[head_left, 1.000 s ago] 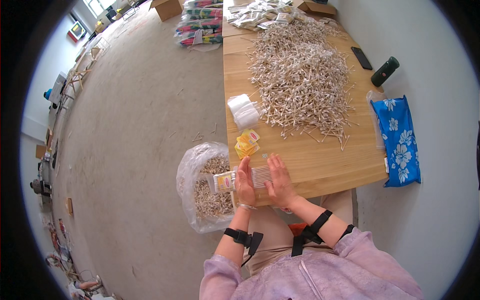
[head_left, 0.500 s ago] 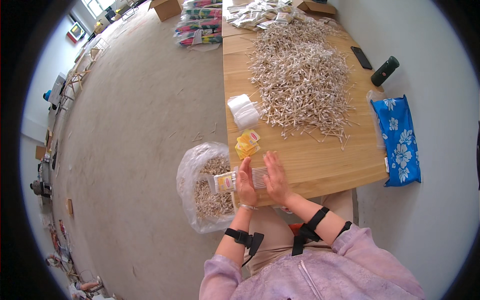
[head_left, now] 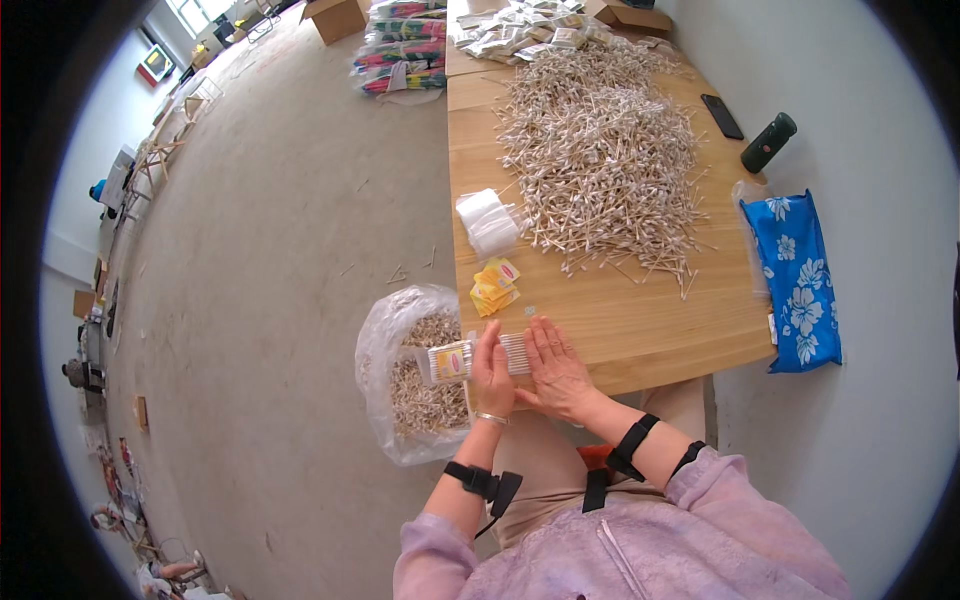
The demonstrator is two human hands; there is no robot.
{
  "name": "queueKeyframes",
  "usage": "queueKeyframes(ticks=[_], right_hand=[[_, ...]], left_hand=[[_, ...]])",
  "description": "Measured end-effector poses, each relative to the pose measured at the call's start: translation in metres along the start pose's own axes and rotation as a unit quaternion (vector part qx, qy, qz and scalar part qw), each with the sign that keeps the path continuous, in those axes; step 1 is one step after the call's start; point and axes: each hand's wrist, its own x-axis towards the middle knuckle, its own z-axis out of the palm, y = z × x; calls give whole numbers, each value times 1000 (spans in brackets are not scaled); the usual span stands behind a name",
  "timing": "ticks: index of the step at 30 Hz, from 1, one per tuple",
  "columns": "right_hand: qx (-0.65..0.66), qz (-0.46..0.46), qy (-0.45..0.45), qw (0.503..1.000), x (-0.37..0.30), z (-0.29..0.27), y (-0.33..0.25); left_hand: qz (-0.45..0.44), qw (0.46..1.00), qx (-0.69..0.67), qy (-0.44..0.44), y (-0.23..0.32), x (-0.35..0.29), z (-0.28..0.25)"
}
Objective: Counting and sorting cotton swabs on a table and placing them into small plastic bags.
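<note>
A clear packet of cotton swabs (head_left: 450, 362) with a yellow card sticks out past the table's left edge. My left hand (head_left: 492, 372) lies across its middle, fingers stretched out and held together. More white swabs (head_left: 517, 352) show in a row between my two hands. My right hand (head_left: 562, 375) is spread flat at their right end, palm down by the table's front edge. Its thumb reaches toward my left wrist. Just beyond my hands lie several yellow cards (head_left: 495, 288) and a stack of clear plastic bags (head_left: 488, 223). What lies under my palms is hidden.
A large heap of loose swabs (head_left: 605, 165) covers the table's middle, with filled packets (head_left: 525, 30) behind. At right are a phone (head_left: 722, 116), a dark green bottle (head_left: 769, 142) and a blue flowered package (head_left: 797, 285). A plastic sack (head_left: 380, 330) of swabs stands below left.
My right hand has drawn slightly nearer and flattened, its thumb now toward my left wrist. A small pale mark on the table beyond its fingertips has come into view. My left hand has barely moved.
</note>
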Motion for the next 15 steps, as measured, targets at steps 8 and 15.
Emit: queueKeyframes(ticks=[8,15], right_hand=[[4,2,12,1000,0,4,2],[4,-1,41,999,0,8,3]], left_hand=[[112,909,401,13,22,-35,-19],[146,887,437,20,19,-33,-7]])
